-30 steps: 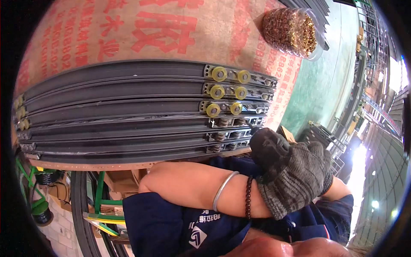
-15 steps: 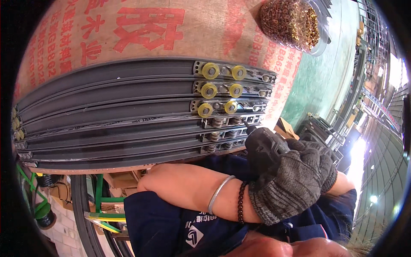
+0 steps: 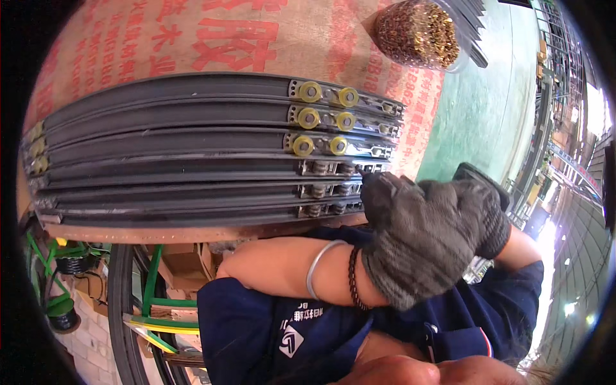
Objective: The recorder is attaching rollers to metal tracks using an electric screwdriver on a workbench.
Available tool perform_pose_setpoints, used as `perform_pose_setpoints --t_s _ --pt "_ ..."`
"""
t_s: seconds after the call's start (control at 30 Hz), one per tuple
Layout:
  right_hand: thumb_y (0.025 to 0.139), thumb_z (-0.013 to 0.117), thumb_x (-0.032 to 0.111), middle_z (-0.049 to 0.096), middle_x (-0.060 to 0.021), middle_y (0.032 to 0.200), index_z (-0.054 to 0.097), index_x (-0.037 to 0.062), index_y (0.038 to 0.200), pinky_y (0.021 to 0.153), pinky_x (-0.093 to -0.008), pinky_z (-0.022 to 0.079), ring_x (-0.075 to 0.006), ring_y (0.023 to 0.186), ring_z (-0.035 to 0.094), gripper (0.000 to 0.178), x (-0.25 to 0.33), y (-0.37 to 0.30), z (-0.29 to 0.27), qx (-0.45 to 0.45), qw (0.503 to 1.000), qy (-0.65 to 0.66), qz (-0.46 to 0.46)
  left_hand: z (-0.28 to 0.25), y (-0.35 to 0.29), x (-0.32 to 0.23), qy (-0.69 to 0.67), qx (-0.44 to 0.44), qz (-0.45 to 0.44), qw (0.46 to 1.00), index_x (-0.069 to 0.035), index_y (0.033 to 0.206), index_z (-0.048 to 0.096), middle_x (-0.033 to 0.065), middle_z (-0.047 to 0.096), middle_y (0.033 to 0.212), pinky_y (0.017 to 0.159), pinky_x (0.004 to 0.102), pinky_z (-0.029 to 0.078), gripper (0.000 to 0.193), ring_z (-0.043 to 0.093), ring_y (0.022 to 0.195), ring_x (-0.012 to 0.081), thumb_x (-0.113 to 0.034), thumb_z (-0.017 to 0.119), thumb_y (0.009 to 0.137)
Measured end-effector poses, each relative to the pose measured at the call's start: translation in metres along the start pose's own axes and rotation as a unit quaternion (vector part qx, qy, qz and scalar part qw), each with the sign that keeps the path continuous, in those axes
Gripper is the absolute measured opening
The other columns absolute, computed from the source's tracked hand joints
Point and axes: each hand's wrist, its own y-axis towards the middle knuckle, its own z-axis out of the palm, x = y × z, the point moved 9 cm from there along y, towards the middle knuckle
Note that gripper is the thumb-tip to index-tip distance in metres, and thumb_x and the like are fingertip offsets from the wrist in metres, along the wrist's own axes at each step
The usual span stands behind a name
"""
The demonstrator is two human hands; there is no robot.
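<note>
Several dark metal rails [image 3: 173,138] lie side by side, their roller ends on the right. Three farther rails carry yellow rollers [image 3: 308,118]; the nearer ones carry dark grey rollers [image 3: 319,168]. A dark power drill [image 3: 486,181], mostly covered by my gloves, points left. Its tip is close to the grey-roller bracket of the fourth rail from the far side; contact is unclear. My left hand [image 3: 423,237], in a grey knit glove, is closed over the drill's body. My right hand [image 3: 493,221], gloved too and partly hidden behind the left, is closed around the drill's handle.
Under the rails is a plywood board [image 3: 138,45] with red printing. A clear plastic jar [image 3: 417,35] of brassy screws lies at the far right, dark strips [image 3: 471,25] beside it. Green floor extends beyond. Cardboard boxes [image 3: 183,264] and green frame bars [image 3: 151,289] stand below the near edge.
The rails and jar sit slightly higher in the picture. My left hand has shifted up and forward over the drill, and the drill's base now shows at the right.
</note>
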Motion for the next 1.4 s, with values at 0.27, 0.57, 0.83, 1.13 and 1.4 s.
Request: perform_pose_setpoints --t_s 0.27,0.57,0.83,1.13,1.4 --pt "0.068 0.06 0.021 0.06 -0.0155 0.068 0.057 0.0081 0.083 0.062 -0.0394 0.048 -0.0319 0.068 0.06 0.02 -0.007 -0.003 -0.015 -0.008 0.977 -0.161 0.143 -0.052 -0.025 0.062 0.081 -0.129 0.054 0.987 -0.01 0.095 0.059 0.0089 0.06 0.084 0.067 0.0366 0.045 0.017 0.056 0.075 0.0281 -0.015 0.056 0.079" --pt "0.064 0.06 0.021 0.061 -0.0153 0.076 0.059 0.0093 0.091 0.066 -0.0383 0.049 -0.0323 0.072 0.06 0.029 0.007 -0.021 -0.026 -0.066 0.97 -0.202 0.113 -0.061 -0.06 0.126 0.527 -0.116 -0.096 0.836 -0.009 0.094 0.059 0.0142 0.058 0.08 0.061 0.0409 0.047 0.026 0.056 0.071 0.0297 -0.029 0.051 0.08" --pt "0.064 0.069 0.022 0.062 -0.0132 0.088 0.056 0.0067 0.107 0.07 -0.0335 0.049 -0.0289 0.077 0.061 0.048 -0.023 -0.09 0.007 -0.333 0.942 -0.028 0.026 -0.081 -0.076 0.103 0.387 -0.252 0.043 0.886 -0.006 0.1 0.056 0.0135 0.058 0.084 0.065 0.0355 0.047 0.022 0.057 0.075 0.0261 -0.015 0.052 0.081" --pt "0.08 0.056 0.024 0.053 -0.006 0.117 0.051 0.0207 0.118 0.087 -0.0345 0.044 -0.0222 0.109 0.05 0.039 -0.022 -0.1 0.065 -0.369 0.913 -0.142 0.097 -0.016 -0.096 0.115 -0.598 -0.016 -0.233 0.766 0.001 0.114 0.048 0.0135 0.056 0.107 0.08 0.0274 0.05 0.032 0.056 0.096 0.0216 0.004 0.043 0.082" --pt "0.082 0.052 0.03 0.05 -0.0037 0.121 0.05 0.0254 0.119 0.085 -0.0348 0.043 -0.0215 0.109 0.049 0.038 -0.062 -0.093 0.112 -0.328 0.932 -0.046 0.145 0.023 -0.097 0.093 -0.654 0.038 -0.331 0.679 0.002 0.108 0.051 0.0159 0.057 0.102 0.067 0.0237 0.053 0.023 0.059 0.084 0.0199 -0.004 0.043 0.088"
